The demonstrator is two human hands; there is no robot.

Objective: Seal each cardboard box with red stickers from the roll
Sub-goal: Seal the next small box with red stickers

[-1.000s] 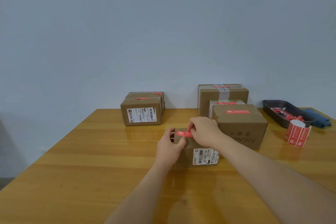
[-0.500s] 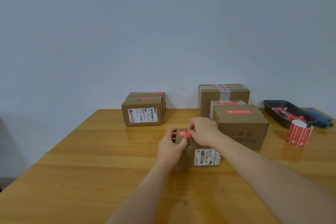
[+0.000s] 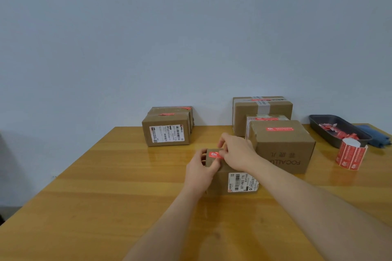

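Sticker: red sticker [image 3: 214,155] looks thin and limp, likely clingy (best pinched by an edge).
Position: atop the small box [image 3: 224,178], mid-table.
Right hand [image 3: 237,151]: fingertips pinching and pressing the sticker.
Left hand [image 3: 201,170]: gripping the box's left end, just beside the sticker.

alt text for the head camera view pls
Two bare hands, left hand and right hand, press a red sticker onto a small cardboard box on a wooden table; already-stickered boxes and a sticker roll stand nearby.
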